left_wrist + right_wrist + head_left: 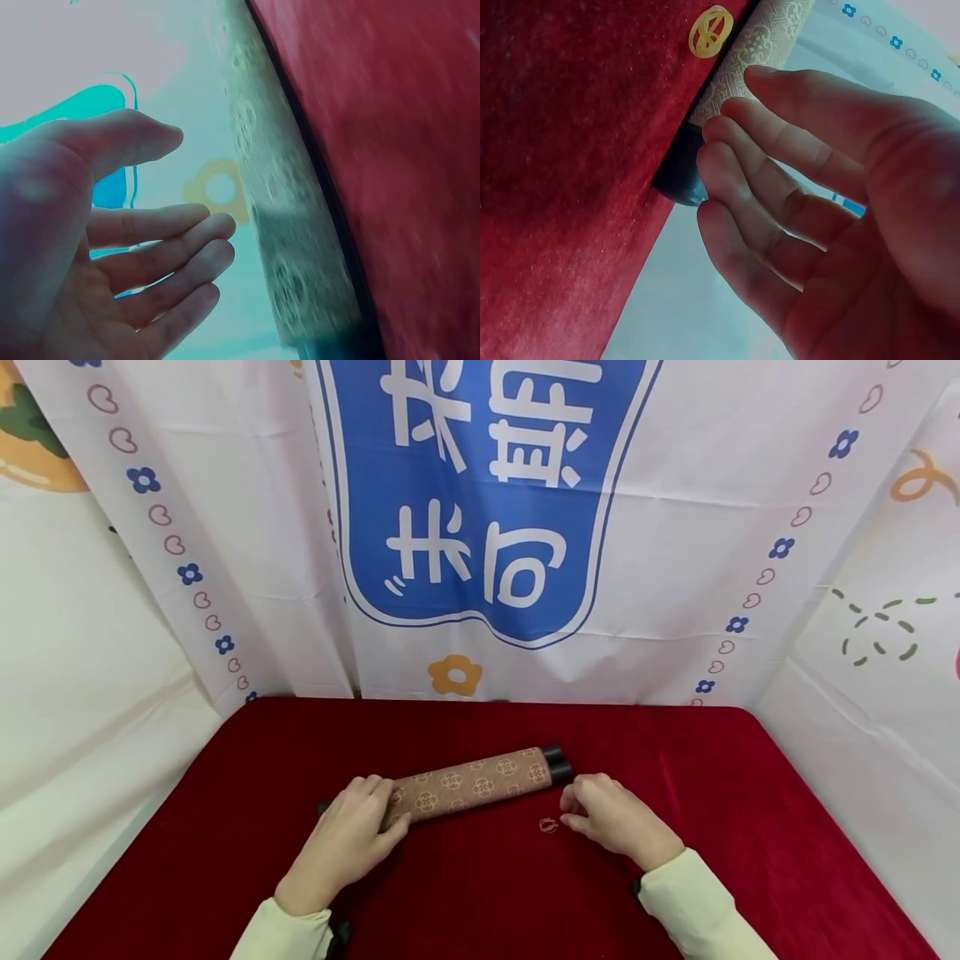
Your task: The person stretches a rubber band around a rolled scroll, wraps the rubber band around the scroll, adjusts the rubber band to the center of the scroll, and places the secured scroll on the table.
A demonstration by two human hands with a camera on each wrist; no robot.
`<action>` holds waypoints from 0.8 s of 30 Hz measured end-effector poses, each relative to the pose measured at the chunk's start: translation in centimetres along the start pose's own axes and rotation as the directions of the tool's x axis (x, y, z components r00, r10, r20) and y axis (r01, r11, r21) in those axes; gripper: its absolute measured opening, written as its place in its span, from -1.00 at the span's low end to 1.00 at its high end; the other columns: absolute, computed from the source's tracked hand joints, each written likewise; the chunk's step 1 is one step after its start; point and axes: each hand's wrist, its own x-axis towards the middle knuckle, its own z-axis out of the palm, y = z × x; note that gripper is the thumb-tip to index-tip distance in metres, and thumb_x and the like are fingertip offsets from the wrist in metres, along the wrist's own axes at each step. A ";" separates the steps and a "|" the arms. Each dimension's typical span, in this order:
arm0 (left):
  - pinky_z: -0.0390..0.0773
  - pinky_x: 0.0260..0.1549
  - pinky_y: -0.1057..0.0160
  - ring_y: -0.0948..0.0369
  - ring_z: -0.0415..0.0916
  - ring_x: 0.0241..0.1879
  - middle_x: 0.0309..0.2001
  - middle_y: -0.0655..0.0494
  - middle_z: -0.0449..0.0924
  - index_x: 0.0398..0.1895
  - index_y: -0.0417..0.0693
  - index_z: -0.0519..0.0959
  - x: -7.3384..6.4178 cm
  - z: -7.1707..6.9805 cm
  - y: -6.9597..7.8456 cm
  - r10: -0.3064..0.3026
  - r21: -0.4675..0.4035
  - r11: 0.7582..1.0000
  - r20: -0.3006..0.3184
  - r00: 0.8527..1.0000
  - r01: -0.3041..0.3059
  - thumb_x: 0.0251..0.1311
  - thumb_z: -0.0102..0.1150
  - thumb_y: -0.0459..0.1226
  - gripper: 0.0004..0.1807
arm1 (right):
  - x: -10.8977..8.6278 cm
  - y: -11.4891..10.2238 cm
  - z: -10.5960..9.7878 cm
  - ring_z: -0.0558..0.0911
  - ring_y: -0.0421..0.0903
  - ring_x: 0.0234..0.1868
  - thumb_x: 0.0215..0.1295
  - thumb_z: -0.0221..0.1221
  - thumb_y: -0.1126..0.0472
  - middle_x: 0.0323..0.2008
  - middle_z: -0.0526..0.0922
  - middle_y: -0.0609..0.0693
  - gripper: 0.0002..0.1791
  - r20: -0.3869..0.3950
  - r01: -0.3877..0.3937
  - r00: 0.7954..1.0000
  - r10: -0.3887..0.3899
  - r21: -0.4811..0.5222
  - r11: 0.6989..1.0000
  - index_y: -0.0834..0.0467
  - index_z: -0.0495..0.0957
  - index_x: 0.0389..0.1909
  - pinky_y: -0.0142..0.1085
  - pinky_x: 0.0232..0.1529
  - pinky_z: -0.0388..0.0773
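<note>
scroll (468,783) between left hand (348,835), nearer, over left end, and right hand (615,818), just beside right end; long axis slanting away rightward; hands loose-fingered, gripping nothing.

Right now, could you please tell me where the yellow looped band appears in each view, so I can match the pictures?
Head: the yellow band lies on the red cloth, right of and below centre, just left of the right hand.
Left wrist: not in this picture.
Right wrist: top centre.
Shared landmark: the patterned roll, seen in all three views.
</note>
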 end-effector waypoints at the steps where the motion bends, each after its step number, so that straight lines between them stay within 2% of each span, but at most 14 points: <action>1: 0.64 -0.23 0.11 0.11 0.56 -0.24 -0.24 -0.01 0.67 -0.08 -0.28 0.69 0.2 0.1 0.3 0.011 -0.003 1.000 0.008 1.000 -0.011 0.25 0.46 -0.22 -0.69 | 0.1 0.0 0.1 0.54 -0.28 -0.37 0.26 0.46 0.30 -0.33 0.72 -0.10 -0.94 0.003 0.002 1.000 -0.002 -0.001 1.000 0.10 0.76 -0.32 -0.40 -0.31 0.57; 6: 0.62 -0.24 0.14 0.15 0.54 -0.24 -0.25 0.05 0.65 -0.10 -0.20 0.68 1.2 0.6 2.0 0.055 -0.013 0.998 0.045 0.997 -0.055 0.29 0.44 -0.20 -0.74 | 0.6 -0.2 0.4 0.52 -0.30 -0.42 0.25 0.45 0.32 -0.35 0.75 -0.10 -0.93 0.011 0.016 1.000 -0.016 -0.024 1.000 0.09 0.77 -0.35 -0.40 -0.34 0.54; 8: 0.66 -0.16 0.09 0.11 0.59 -0.17 -0.18 0.01 0.69 -0.06 -0.22 0.68 1.5 0.9 2.7 0.067 -0.034 0.997 0.055 0.996 -0.065 0.30 0.43 -0.20 -0.71 | 0.7 -0.2 0.6 0.51 -0.29 -0.44 0.25 0.45 0.32 -0.37 0.75 -0.10 -0.94 0.017 0.012 1.000 -0.011 -0.023 1.000 0.10 0.77 -0.35 -0.40 -0.35 0.53; 10: 0.68 0.01 0.02 0.06 0.64 -0.11 -0.11 -0.03 0.72 -0.01 -0.24 0.68 1.8 1.2 3.2 0.077 -0.060 0.996 0.062 0.995 -0.073 0.31 0.43 -0.21 -0.68 | 0.8 -0.2 0.7 0.50 -0.29 -0.45 0.25 0.45 0.32 -0.38 0.75 -0.10 -0.94 0.024 0.008 1.000 -0.008 -0.020 1.000 0.11 0.77 -0.35 -0.39 -0.37 0.52; 15: 0.60 0.25 -0.11 -0.02 0.70 0.01 -0.05 -0.06 0.72 0.03 -0.26 0.68 2.4 2.1 4.4 0.119 -0.096 0.989 0.074 0.990 -0.112 0.31 0.41 -0.21 -0.66 | 0.9 -0.2 1.1 0.48 -0.30 -0.51 0.26 0.45 0.34 -0.43 0.74 -0.13 -0.93 0.035 0.006 0.999 -0.005 -0.019 1.000 0.11 0.78 -0.37 -0.40 -0.41 0.50; 19: 0.59 0.25 -0.13 -0.05 0.70 0.04 -0.02 -0.07 0.73 0.04 -0.26 0.68 3.0 2.8 5.3 0.163 -0.107 0.982 0.078 0.984 -0.154 0.32 0.39 -0.21 -0.66 | 0.8 -0.3 1.4 0.46 -0.30 -0.55 0.26 0.44 0.35 -0.48 0.70 -0.15 -0.90 0.041 0.009 0.999 -0.008 -0.021 1.000 0.10 0.78 -0.40 -0.40 -0.44 0.48; 24: 0.67 0.08 -0.07 -0.02 0.68 0.00 -0.05 -0.03 0.71 0.02 -0.22 0.68 3.8 3.5 6.4 0.189 -0.127 0.976 0.105 0.976 -0.175 0.34 0.37 -0.18 -0.68 | 0.8 -0.4 1.6 0.45 -0.30 -0.55 0.25 0.44 0.35 -0.50 0.68 -0.18 -0.87 0.039 0.019 0.999 -0.017 -0.039 0.999 0.08 0.76 -0.43 -0.39 -0.45 0.47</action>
